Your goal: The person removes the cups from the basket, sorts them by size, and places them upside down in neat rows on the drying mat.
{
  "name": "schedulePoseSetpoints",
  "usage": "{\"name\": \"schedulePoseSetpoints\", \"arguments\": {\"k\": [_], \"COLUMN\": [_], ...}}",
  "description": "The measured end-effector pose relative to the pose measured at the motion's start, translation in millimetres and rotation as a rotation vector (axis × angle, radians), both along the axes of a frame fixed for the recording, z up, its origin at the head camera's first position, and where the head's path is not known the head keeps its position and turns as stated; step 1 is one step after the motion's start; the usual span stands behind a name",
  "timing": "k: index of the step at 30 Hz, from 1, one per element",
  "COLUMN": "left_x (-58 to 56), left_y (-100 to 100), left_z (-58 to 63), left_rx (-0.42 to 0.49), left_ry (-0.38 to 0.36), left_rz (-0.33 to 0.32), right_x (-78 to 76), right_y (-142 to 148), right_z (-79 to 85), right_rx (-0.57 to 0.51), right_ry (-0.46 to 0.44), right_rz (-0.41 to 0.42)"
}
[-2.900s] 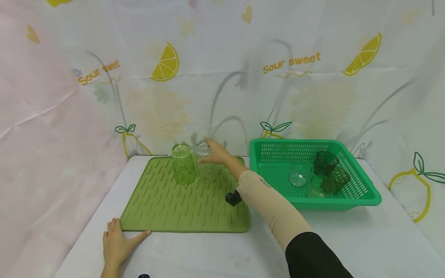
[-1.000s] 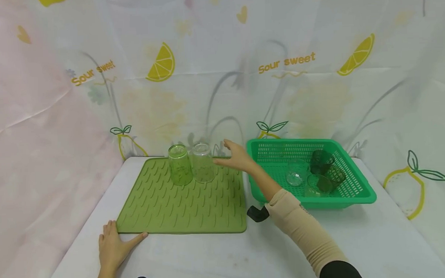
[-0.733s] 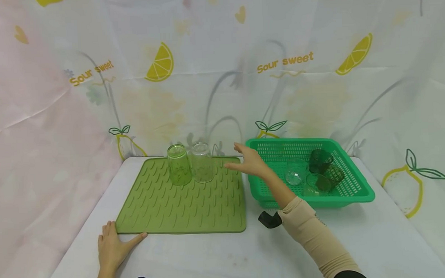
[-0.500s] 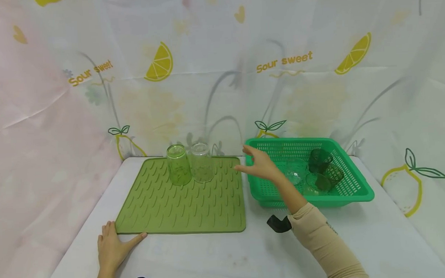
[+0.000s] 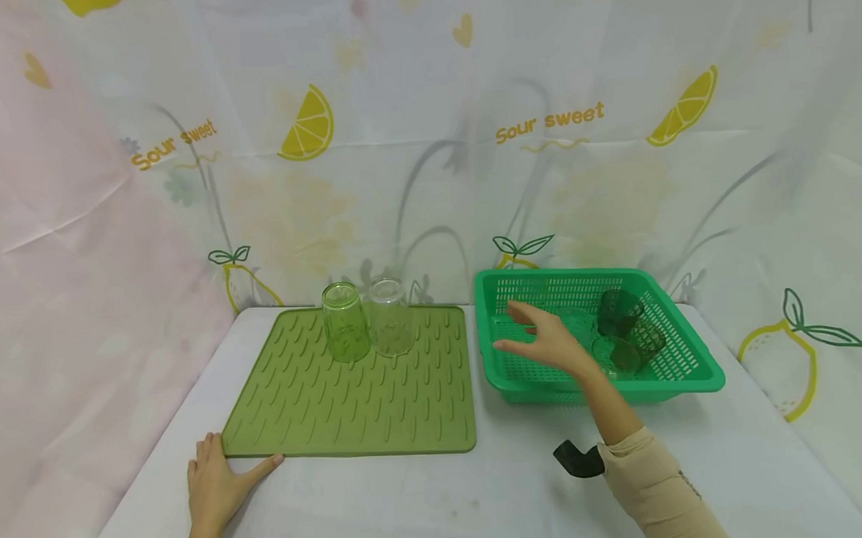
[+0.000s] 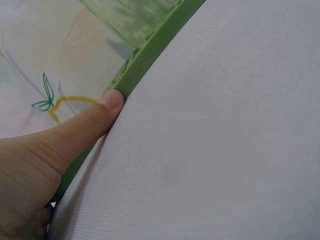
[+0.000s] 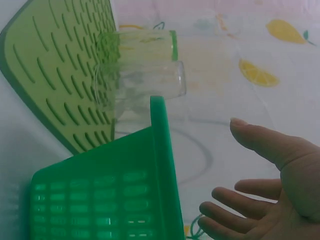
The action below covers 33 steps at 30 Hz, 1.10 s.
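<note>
My right hand [image 5: 547, 340] hangs over the left part of the green plastic basket [image 5: 599, 388], fingers spread and nothing in them. In the right wrist view its palm and loose fingers show beside the basket's rim. My left hand [image 5: 214, 490] lies at the near left corner of the green drying mat [image 5: 358, 418], the thumb touching its edge in the left wrist view. A green drinking glass [image 5: 345, 327] and a clear drinking glass [image 5: 392, 326] stand upside down, side by side, at the mat's back. Several glasses sit in the basket, including a dark glass [image 5: 618, 310]; my hand partly hides a clear one.
A white cloth [image 5: 411, 507] covers the table under the mat and basket. Behind it hangs a printed curtain [image 5: 414, 198] with lemon pictures. Black wrist mounts show by the left forearm and under the right one.
My right hand has let go of the clear glass at the mat's back and moved right, over the basket. The left hand has stayed at the mat's corner.
</note>
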State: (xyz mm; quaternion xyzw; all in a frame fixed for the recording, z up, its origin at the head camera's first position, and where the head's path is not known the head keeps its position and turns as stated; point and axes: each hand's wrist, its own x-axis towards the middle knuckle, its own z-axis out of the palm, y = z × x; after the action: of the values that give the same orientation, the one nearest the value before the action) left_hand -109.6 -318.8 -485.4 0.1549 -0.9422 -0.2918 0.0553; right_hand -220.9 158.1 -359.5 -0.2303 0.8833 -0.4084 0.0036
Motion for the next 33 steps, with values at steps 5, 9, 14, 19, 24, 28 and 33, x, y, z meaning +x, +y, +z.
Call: {"name": "schedulePoseSetpoints", "arguments": {"k": [5,9,14,19,24,28,33], "left_x": [0.2,0.7,0.8,0.8,1.0,1.1,1.4], "left_y": [0.0,0.3,0.8,0.2,0.1,-0.1,-0.2], "left_z": [-0.4,-0.8,-1.2,0.3,0.9,-0.2,-0.9], "left_rx": [0.001,-0.001,0.005,0.008,0.009,0.012,0.005], "left_ry": [0.011,0.026,0.014,-0.007,-0.005,0.0,0.011], "left_rz": [-0.004,-0.01,-0.005,0.001,0.001,0.001,-0.001], "right_x": [10.1,16.0,23.7,31.0,35.0,37.2,38.6], "right_y": [17.3,31.5,49.8,66.7,81.3,91.7,103.3], "right_z": [-6.9,-13.1,-19.9,-29.4,-37.6,-39.5,-39.7], "right_rx": [-0.005,0.0,-0.006,0.007,0.025,0.07,0.17], "right_ry": [0.015,0.02,0.054,0.143,0.217,0.266,0.257], "right_rz": [-0.047,-0.096,-0.193,-0.309,-0.389,-0.431,-0.471]}}
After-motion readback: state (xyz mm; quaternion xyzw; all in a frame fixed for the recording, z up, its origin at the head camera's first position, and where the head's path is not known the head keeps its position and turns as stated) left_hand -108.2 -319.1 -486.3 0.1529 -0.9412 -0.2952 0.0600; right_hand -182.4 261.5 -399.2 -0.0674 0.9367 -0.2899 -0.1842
